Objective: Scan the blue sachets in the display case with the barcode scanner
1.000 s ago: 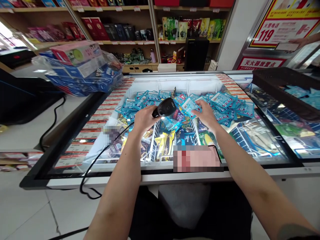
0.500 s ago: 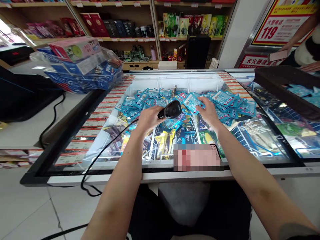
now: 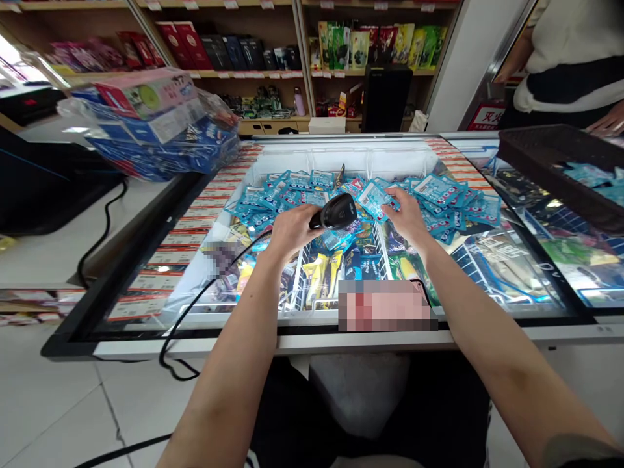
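Observation:
My left hand (image 3: 294, 229) is closed round the handle of a black barcode scanner (image 3: 336, 212), its head tilted toward the right. From the scanner a black cable (image 3: 214, 279) runs down to the left. Between thumb and fingers, my right hand (image 3: 405, 216) pinches a blue packet (image 3: 374, 198) whose white barcode label faces up. Scanner head and packet are apart, a short gap between them. More blue packets lie in a spread pile (image 3: 287, 190) on the left and another pile (image 3: 441, 195) on the right, both on the freezer's glass top.
The chest freezer (image 3: 312, 341) holds wire baskets of wrapped goods under glass. A phone (image 3: 390, 305), blurred out, lies at its front edge. Plastic-wrapped boxes (image 3: 156, 123) stand at left. A dark brown crate (image 3: 556, 169) with blue packets sits at right, beside another person (image 3: 575, 65).
My hands, the scanner and the pinched packet stay almost still. At the upper right, the other person has moved in closer, covering much of the red and white sign.

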`<state>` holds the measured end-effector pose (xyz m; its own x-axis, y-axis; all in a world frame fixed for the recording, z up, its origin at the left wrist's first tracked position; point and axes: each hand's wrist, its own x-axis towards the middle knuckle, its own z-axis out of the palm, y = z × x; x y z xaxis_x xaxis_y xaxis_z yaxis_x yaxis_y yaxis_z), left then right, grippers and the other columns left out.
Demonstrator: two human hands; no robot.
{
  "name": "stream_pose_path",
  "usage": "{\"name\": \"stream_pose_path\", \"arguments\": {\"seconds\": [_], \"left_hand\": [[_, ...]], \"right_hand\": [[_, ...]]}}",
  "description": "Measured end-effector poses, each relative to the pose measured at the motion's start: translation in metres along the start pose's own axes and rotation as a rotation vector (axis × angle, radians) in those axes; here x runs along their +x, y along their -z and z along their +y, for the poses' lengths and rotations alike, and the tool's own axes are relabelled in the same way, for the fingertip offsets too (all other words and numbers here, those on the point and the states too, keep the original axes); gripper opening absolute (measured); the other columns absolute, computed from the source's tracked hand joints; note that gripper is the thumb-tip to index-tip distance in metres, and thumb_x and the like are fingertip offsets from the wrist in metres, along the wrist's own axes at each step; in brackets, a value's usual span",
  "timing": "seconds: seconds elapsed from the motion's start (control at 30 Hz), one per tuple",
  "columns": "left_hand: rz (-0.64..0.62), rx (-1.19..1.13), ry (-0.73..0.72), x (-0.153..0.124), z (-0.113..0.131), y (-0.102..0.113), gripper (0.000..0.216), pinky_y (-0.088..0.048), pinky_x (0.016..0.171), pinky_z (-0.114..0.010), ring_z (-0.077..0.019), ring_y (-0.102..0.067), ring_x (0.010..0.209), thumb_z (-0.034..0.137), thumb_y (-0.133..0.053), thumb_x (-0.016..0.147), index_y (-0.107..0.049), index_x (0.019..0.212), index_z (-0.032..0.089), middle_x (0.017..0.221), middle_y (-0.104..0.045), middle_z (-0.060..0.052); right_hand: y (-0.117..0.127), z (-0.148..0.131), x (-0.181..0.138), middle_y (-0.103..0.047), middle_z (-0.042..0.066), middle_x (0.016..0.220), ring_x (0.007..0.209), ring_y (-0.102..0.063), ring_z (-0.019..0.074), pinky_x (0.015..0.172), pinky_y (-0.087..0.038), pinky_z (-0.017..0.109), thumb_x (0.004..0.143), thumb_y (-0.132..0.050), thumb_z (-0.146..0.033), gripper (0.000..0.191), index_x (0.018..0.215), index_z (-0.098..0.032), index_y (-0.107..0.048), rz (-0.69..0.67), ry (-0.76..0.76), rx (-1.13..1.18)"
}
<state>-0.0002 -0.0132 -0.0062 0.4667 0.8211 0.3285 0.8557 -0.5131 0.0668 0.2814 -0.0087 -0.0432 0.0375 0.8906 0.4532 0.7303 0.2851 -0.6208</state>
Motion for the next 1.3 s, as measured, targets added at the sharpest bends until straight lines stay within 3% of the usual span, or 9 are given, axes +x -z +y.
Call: {"name": "stream_pose_path", "arguments": {"seconds": [0.27,0.8,1.03,1.3], "left_hand": [[0.007,0.0,-0.004,0.0,0.001,-0.001,0.034,-0.039,0.063,-0.026,-0.0212,-0.063,0.092,0.034,-0.058,0.077,-0.061,0.11,0.025,0.102,-0.068,-0.002],[0.043,-0.049,-0.047,0.0,0.002,-0.002,0.034,-0.04,0.065,-0.026,-0.021,-0.063,0.092,0.033,-0.057,0.077,-0.061,0.109,0.023,0.102,-0.068,-0.003],[0.047,-0.058,-0.056,-0.001,0.002,-0.002,0.034,-0.04,0.064,-0.026,-0.0211,-0.062,0.09,0.034,-0.056,0.076,-0.061,0.108,0.023,0.102,-0.067,-0.003],[0.053,-0.078,-0.052,-0.001,0.003,-0.004,0.036,-0.042,0.067,-0.027,-0.0216,-0.062,0.092,0.033,-0.057,0.075,-0.061,0.109,0.023,0.102,-0.067,-0.004]], "right_hand": [[-0.001,0.002,0.0,-0.063,0.008,0.115,0.099,-0.059,0.0254,0.088,-0.048,0.042,0.083,-0.047,-0.033,0.038,0.119,-0.021,-0.052,-0.009,0.011,-0.022],[-0.001,0.008,-0.001,-0.062,0.006,0.117,0.105,-0.058,0.0274,0.093,-0.046,0.048,0.084,-0.045,-0.036,0.04,0.121,-0.023,-0.052,0.05,0.022,-0.037],[0.001,0.013,-0.004,-0.064,0.007,0.11,0.077,-0.064,0.0244,0.083,-0.051,0.048,0.085,-0.045,-0.042,0.042,0.122,-0.023,-0.05,0.148,-0.041,-0.058],[0.001,0.016,-0.003,-0.063,0.009,0.112,0.075,-0.063,0.0231,0.084,-0.05,0.047,0.086,-0.042,-0.041,0.042,0.122,-0.022,-0.049,0.138,-0.053,-0.094]]}}
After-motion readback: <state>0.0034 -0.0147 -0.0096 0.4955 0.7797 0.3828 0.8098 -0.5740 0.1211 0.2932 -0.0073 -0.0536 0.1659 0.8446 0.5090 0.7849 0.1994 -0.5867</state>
